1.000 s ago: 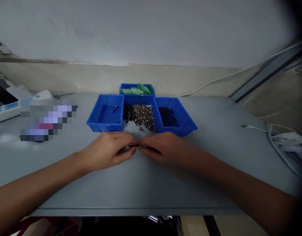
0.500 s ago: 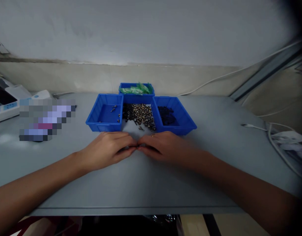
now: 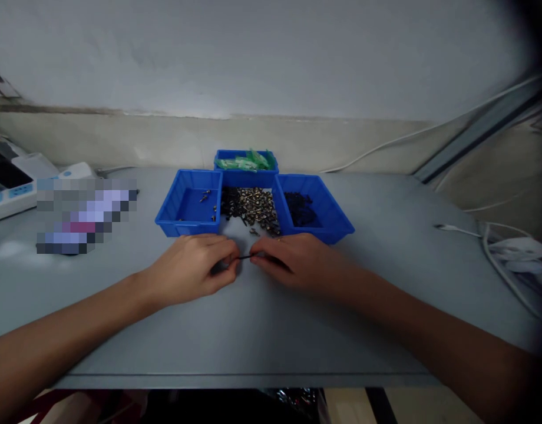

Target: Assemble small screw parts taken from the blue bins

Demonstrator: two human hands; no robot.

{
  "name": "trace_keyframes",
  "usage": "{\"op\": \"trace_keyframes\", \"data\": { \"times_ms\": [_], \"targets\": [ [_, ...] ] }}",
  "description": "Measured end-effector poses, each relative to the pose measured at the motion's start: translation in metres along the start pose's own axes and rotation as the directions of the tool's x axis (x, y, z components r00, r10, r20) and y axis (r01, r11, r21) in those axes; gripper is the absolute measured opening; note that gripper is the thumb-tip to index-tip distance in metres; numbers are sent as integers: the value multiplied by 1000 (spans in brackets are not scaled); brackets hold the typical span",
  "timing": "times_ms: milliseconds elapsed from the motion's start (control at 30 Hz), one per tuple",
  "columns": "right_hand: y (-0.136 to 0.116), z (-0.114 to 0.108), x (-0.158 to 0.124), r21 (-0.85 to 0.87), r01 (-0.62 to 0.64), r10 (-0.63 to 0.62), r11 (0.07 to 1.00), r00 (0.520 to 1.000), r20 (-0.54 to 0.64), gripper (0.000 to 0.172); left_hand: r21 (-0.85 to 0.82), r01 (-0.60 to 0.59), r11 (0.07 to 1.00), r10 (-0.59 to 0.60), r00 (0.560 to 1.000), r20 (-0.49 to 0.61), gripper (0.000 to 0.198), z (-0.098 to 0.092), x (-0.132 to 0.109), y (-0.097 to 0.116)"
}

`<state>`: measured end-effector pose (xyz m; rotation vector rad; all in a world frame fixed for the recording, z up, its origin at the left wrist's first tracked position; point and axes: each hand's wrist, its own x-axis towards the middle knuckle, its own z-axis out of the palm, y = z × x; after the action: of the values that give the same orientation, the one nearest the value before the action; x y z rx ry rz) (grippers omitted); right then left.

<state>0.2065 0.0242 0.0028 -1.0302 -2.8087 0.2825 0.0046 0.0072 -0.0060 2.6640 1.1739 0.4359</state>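
Note:
Between my two hands stretches a thin dark piece (image 3: 244, 257), too small to name more exactly. My left hand (image 3: 200, 262) pinches its left end between thumb and fingers. The other end is in the closed fingertips of my right hand (image 3: 293, 259). Just beyond the hands lies a heap of small brass-coloured metal parts (image 3: 258, 206), with small black parts (image 3: 231, 203) at its left side. A left blue bin (image 3: 187, 227) holds a few small metal pieces. Dark small parts (image 3: 300, 209) fill some of the right blue bin (image 3: 330, 221).
Behind the heap, a third blue bin (image 3: 247, 176) holds green plastic packets (image 3: 248, 160). A power strip (image 3: 15, 197) and a pixelated object (image 3: 88, 218) are on the left. White cables (image 3: 496, 259) lie at the right. The table's front edge (image 3: 253, 380) runs below my arms.
My hands have drawn slightly apart, the left one moving a little left. More of the thin dark piece now shows between the fingertips. The bins and heap have stayed put.

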Motion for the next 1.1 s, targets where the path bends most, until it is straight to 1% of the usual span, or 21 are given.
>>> {"op": "trace_keyframes", "data": {
  "times_ms": [133,300,367,433,533,600,700,900,1100],
  "targets": [
    [1,1,1,-3,-9,9,1000,1000,5,21,-14,4,1000,-4,1000,-26,11,0,-1,-2],
    [1,2,1,9,12,-12,1000,1000,11,13,-43,-63,997,61,997,-45,13,0,-2,-1],
    [0,2,1,13,-2,2,1000,1000,4,11,-45,-93,995,91,995,-50,15,0,-2,0],
    [-1,1,1,10,-20,20,1000,1000,6,12,-40,-99,994,97,994,-50,16,0,-2,0],
    [-2,0,1,-17,-40,40,999,999,15,16,-19,-46,999,45,998,-39,17,0,-2,-1],
    [-2,0,1,-58,-46,46,997,999,-2,23,5,3,1000,-3,1000,-21,19,0,-2,-2],
    [0,2,2,-96,-46,45,994,999,-17,30,39,39,998,-39,999,-2,22,0,-1,-2],
    [2,4,1,-27,-76,76,997,997,-14,28,58,49,997,-49,999,4,25,0,-2,-1],
    [0,1,2,-73,-57,58,996,998,20,25,73,47,996,-48,999,15,26,0,-1,-1]
  ]
}}
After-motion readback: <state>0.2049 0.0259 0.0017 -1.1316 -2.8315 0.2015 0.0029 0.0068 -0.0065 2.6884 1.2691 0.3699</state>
